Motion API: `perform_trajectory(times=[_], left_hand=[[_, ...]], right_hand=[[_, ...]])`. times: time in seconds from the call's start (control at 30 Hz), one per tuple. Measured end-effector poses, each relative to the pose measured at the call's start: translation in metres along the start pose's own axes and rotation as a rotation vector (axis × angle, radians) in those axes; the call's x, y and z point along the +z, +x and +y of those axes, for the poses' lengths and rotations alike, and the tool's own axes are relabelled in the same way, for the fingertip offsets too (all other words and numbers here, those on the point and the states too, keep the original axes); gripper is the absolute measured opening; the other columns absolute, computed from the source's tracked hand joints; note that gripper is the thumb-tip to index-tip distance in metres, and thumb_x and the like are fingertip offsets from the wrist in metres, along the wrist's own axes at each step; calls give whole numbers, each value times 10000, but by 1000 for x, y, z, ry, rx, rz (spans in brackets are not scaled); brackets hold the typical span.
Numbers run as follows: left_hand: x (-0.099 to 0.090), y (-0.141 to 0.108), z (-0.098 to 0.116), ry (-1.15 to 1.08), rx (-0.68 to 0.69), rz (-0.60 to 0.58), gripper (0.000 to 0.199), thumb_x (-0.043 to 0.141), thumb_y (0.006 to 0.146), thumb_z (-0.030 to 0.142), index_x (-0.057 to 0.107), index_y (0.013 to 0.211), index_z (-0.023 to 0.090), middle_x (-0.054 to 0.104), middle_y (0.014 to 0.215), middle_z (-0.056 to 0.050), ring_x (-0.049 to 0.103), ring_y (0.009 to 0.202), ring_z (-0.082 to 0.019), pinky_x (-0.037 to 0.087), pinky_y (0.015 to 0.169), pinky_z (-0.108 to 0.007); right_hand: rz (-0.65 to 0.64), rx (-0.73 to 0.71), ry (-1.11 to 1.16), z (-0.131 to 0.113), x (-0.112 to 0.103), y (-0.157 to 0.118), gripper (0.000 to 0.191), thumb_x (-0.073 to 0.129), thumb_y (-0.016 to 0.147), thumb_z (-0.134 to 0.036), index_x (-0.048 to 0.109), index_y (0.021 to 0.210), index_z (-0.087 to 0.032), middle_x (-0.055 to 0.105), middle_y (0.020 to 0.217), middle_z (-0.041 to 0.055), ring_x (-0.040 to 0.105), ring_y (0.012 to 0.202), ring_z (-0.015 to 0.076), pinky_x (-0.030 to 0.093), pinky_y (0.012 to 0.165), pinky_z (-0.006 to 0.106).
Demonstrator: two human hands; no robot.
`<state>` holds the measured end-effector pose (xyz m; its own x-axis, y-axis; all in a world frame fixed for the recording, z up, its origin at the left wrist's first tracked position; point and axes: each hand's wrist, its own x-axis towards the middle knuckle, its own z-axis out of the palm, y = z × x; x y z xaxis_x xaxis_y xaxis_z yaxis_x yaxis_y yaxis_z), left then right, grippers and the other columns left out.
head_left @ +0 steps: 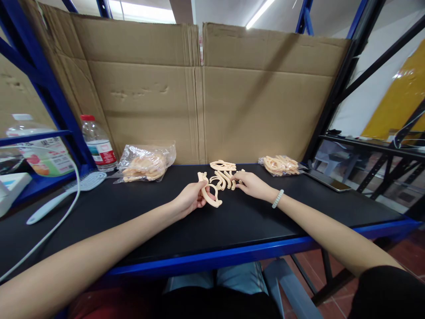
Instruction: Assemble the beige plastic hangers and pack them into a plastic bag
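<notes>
My left hand (191,198) is closed around a cream-coloured curved plastic piece (212,202), which it holds up a little over the black tabletop. Just beyond and to the right, several similar loose curved pieces (223,179) lie close together, with a flat oval-shaped one (222,165) behind them. My right hand (250,184), with a pale beaded bracelet on the wrist, reaches to the right side of these loose pieces. Its fingers are bent and pressed near the end of one piece; whether it grips that piece is too small to make out.
Clear bags of cream pieces lie at the back left (146,166) and back right (280,165). A phone (327,180) rests at the right. Leftward are a hairbrush (66,195), a white cable (63,218) and a red-capped bottle (98,146). Cardboard (149,97) stands behind.
</notes>
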<state>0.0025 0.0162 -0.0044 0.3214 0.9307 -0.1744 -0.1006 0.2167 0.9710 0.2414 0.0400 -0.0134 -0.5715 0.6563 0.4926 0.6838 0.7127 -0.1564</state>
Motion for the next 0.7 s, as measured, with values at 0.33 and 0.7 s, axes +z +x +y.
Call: perform_trajectory(times=[0.33, 0.7], left_hand=[[3, -3, 2, 38, 0, 3, 312, 411, 907, 309, 511, 668, 133, 631, 531, -73, 426, 342, -63, 258, 377, -168], [2, -5, 1, 106, 13, -35, 302, 422, 904, 335, 518, 707, 128, 654, 572, -91, 440, 347, -59, 245, 365, -156]], right_hand=[[-77, -189, 19, -6, 9, 2, 261, 437, 918, -144, 589, 1127, -175, 572, 1173, 95, 501, 1098, 189, 406, 963, 382], [-92, -135, -14, -3, 11, 2, 202, 474, 912, -167, 608, 1063, -163, 580, 1024, 91, 515, 994, 191, 437, 893, 360]])
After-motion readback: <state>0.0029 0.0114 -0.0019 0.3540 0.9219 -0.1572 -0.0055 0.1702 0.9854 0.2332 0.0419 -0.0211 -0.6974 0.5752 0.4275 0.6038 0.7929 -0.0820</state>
